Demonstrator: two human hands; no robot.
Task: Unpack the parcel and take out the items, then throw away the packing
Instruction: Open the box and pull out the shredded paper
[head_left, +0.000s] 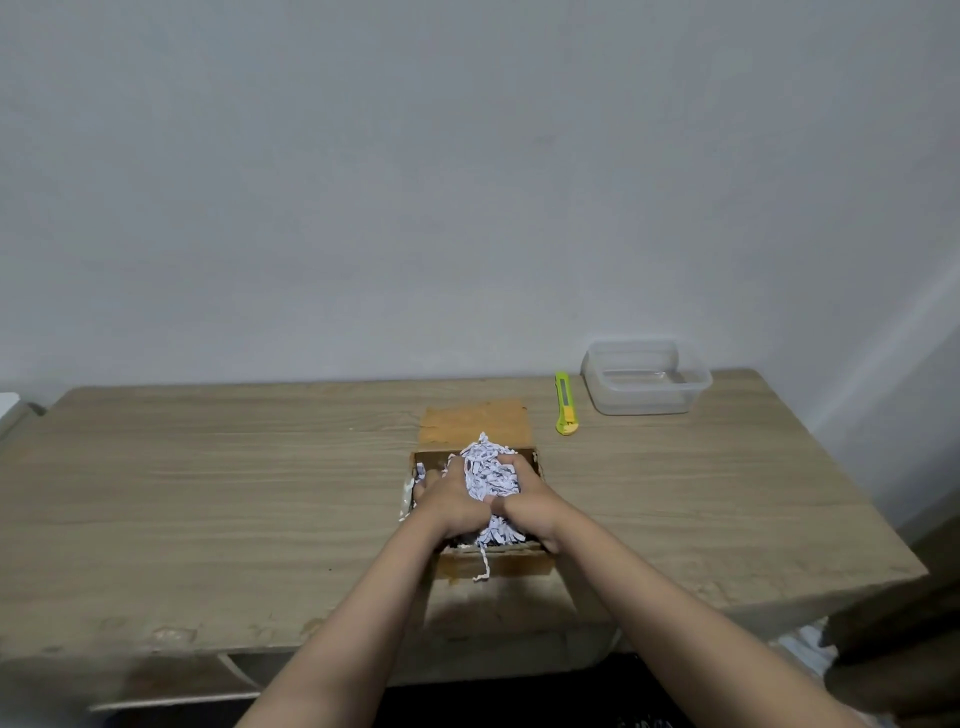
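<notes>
Both hands, left hand and right hand, clasping shredded paper over open box, bare table around.

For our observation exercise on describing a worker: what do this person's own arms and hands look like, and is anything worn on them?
Both forearms are bare, with no sleeves in view. The left hand and right hand wear no gloves. No watch, bracelet or ring is visible, though the picture is too soft to rule out small items.

A plain grey-white wall fills the view from nine through twelve to three o'clock, evenly and dimly lit. Below it a light wood-grain table spans the middle, with dark floor at six o'clock.
</notes>
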